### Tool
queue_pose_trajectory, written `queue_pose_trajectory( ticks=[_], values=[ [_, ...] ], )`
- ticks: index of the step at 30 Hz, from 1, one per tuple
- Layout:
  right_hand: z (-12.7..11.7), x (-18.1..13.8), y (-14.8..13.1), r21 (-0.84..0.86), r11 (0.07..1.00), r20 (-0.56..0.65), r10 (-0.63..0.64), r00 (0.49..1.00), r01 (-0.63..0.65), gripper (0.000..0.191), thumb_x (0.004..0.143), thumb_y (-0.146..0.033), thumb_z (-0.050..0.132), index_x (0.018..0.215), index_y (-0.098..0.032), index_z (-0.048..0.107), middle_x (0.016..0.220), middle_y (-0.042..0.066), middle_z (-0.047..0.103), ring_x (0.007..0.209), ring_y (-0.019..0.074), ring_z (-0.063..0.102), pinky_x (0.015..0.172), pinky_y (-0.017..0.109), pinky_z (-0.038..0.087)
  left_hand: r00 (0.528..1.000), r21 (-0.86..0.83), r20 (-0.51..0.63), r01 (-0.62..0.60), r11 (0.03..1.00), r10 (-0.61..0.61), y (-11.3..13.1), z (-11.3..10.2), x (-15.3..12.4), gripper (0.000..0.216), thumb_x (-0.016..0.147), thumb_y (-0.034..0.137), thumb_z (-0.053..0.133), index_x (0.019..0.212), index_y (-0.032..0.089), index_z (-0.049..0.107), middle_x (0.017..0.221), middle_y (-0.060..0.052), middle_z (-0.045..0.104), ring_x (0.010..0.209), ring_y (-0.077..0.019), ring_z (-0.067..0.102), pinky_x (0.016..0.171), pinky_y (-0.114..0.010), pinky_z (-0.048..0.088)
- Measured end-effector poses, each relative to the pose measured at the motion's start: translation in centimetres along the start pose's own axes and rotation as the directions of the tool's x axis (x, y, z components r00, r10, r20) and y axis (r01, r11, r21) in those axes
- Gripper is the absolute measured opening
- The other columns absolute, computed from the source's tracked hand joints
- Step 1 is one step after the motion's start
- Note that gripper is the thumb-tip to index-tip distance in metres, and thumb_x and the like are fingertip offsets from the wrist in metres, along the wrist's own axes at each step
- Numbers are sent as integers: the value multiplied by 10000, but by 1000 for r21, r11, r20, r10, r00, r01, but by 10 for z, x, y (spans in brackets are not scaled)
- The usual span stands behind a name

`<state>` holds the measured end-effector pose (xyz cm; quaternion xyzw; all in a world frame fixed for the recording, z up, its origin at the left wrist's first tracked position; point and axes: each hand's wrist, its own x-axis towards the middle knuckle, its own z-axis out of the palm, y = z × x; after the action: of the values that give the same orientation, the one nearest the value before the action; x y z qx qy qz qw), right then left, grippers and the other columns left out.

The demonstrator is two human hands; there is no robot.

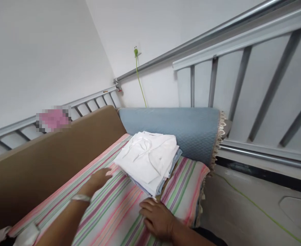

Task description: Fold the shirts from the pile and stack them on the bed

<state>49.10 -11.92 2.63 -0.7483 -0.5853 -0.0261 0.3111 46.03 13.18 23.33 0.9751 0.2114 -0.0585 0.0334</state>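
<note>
Folded white shirts sit stacked on the striped sheet of the bed, near the blue cushion. Stack looks squared and tidy; no loose garment in view beside it. My left hand lies flat, fingers spread, just touching the stack's near corner. My right hand rests open on the sheet, just below the pile, holding nothing.

A quilted blue cover with a fringed edge drapes the sofa's end, beside a brown padded backrest. A green cable hangs from what seems a wall socket, behind grey metal railings.
</note>
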Motion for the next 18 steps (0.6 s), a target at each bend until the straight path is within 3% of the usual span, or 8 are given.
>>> queue_pose_trajectory(
  ticks=[2, 4, 6, 8, 10, 13, 16, 18],
  values=[
    [7, 1, 5, 0, 1000, -8, -15, 1000, 15, 269, 851, -302, 462, 1079, -226, 582, 1167, 46, 594, 1071, 195, 472, 936, 368, 348, 994, -29, -55, -92, 995, 91, 57, 10, 33, 406, 876, 382, 374, 1202, 209, 543, 1281, -73, 574, 1179, -189, 511, 992, -300, 375],
    [14, 2, 10, 2, 999, -13, -32, 999, 32, 273, 831, -311, 485, 1064, -214, 590, 1157, 55, 600, 1059, 201, 477, 924, 364, 357, 978, -41, -108, -182, 982, 177, 116, 23, 51, 490, 854, 512, 359, 1206, 218, 529, 1269, -83, 572, 1182, -217, 493, 983, -329, 376],
    [22, 4, 15, 7, 999, -15, -42, 999, 43, 291, 820, -319, 494, 1068, -204, 595, 1156, 62, 603, 1064, 205, 476, 922, 357, 363, 959, -27, -171, -232, 972, 225, 165, 37, 51, 572, 777, 601, 433, 1197, 223, 518, 1243, -110, 564, 1152, -287, 488, 946, -431, 395],
    [27, 5, 18, 12, 999, -16, -41, 999, 41, 309, 822, -320, 486, 1087, -201, 592, 1166, 63, 601, 1079, 205, 472, 931, 350, 363, 962, -7, -196, -196, 981, 191, 195, 48, 44, 579, 749, 539, 496, 1216, 197, 488, 1240, -143, 535, 1123, -336, 479, 896, -511, 409],
    [29, 5, 19, 24, 999, -17, -34, 999, 34, 322, 822, -323, 482, 1103, -206, 588, 1177, 59, 598, 1091, 204, 472, 940, 349, 362, 977, -1, -173, -126, 992, 124, 204, 54, 38, 497, 793, 361, 458, 1252, 171, 449, 1265, -164, 499, 1122, -339, 474, 868, -526, 422],
    [25, 3, 16, 49, 998, -18, -24, 1000, 24, 316, 818, -324, 487, 1098, -221, 588, 1182, 49, 598, 1095, 204, 477, 933, 349, 372, 987, 16, -139, -77, 997, 78, 192, 51, 36, 488, 832, 144, 319, 1310, 218, 387, 1284, -154, 478, 1123, -304, 493, 847, -481, 446],
    [17, 2, 11, 65, 998, -24, -13, 1000, 15, 288, 822, -306, 483, 1076, -224, 591, 1167, 38, 602, 1090, 193, 479, 933, 343, 372, 997, 157, -71, -31, 987, 42, 161, 31, 32, 513, 868, 129, 318, 1371, 226, 294, 1200, -148, 533, 1050, -268, 554, 823, -436, 472],
    [12, 1, 9, 65, 998, -36, -2, 999, 5, 270, 823, -293, 484, 1060, -220, 591, 1154, 32, 604, 1079, 186, 481, 944, 347, 364, 1000, 244, -10, -18, 969, 21, 137, 10, 25, 461, 886, 225, 421, 1340, 192, 345, 1143, -122, 565, 994, -235, 579, 821, -426, 489]
  ],
)
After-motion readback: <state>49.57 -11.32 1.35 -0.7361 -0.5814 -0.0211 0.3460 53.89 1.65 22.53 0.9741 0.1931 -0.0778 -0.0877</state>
